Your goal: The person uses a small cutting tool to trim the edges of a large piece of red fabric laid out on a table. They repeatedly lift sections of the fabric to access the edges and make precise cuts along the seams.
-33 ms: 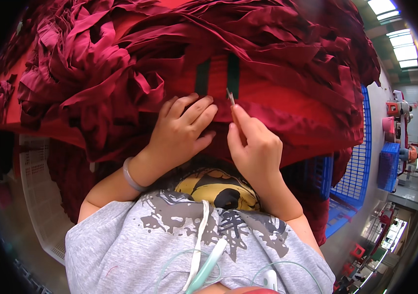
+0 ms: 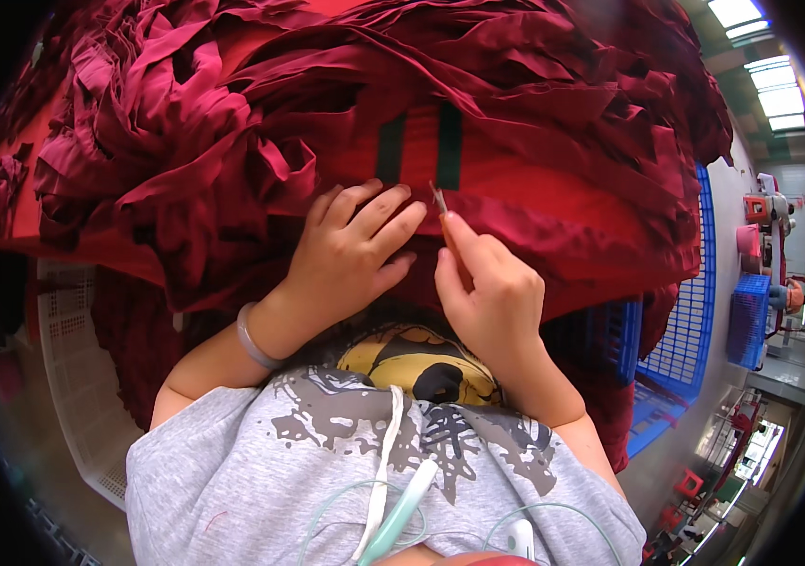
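Observation:
My right hand [image 2: 497,283] is closed round a small pair of thread snips [image 2: 439,201]. Their slim metal tips point away from me, just right of my left fingertips and over the dark red cloth [image 2: 501,226] along the near edge of the table. My left hand [image 2: 350,245] lies on that cloth with its fingers a little apart, pressing on it and holding no tool. Beyond the hands, two dark green strips [image 2: 448,146] lie on the bright red table cover [image 2: 506,156]. The handle of the snips is mostly hidden in my right hand.
Heaped dark red fabric strips [image 2: 148,141] cover the far and left parts of the table. At the right stands a blue plastic crate [image 2: 688,302]; at the lower left, a white perforated basket [image 2: 86,377]. Machines and red stools [image 2: 689,484] appear farther right.
The tips of the snips have shifted slightly left and toward me, nearer my left fingertips. The left fingers have moved a little to the right.

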Demonstrator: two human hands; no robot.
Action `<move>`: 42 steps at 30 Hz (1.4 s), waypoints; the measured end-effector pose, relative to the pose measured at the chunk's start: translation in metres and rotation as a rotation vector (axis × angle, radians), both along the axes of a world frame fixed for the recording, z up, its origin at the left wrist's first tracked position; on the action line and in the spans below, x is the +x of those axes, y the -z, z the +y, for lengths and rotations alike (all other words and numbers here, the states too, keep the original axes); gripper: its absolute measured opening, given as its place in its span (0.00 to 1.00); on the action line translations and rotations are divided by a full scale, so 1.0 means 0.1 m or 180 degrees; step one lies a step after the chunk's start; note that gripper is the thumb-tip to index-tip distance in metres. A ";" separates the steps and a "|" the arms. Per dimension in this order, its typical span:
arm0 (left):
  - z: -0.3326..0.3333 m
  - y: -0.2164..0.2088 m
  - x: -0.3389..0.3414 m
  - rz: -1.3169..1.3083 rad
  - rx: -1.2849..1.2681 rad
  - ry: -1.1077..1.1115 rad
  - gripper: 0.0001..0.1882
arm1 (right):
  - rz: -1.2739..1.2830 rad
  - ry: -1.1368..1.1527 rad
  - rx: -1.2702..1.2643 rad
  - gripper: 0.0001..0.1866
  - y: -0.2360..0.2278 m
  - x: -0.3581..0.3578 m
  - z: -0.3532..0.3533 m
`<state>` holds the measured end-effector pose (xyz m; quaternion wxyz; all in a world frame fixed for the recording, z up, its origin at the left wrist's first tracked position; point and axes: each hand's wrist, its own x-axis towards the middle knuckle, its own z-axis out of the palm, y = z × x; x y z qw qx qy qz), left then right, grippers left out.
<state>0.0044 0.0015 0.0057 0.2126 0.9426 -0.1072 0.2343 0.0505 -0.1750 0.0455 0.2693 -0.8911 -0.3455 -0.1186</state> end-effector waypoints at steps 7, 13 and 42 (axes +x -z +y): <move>0.01 0.03 0.00 -0.0007 0.0210 0.0012 0.24 | -0.0175 0.0136 -0.0075 0.18 0.14 0.08 0.04; 0.01 0.03 -0.02 0.0049 0.0134 0.0024 0.24 | 0.0198 -0.0083 -0.0200 0.16 -0.01 -0.03 -0.07; 0.23 -0.02 -0.20 -0.0467 -0.0373 -0.0037 0.12 | 0.1116 0.0399 0.1425 0.13 0.02 0.53 -0.14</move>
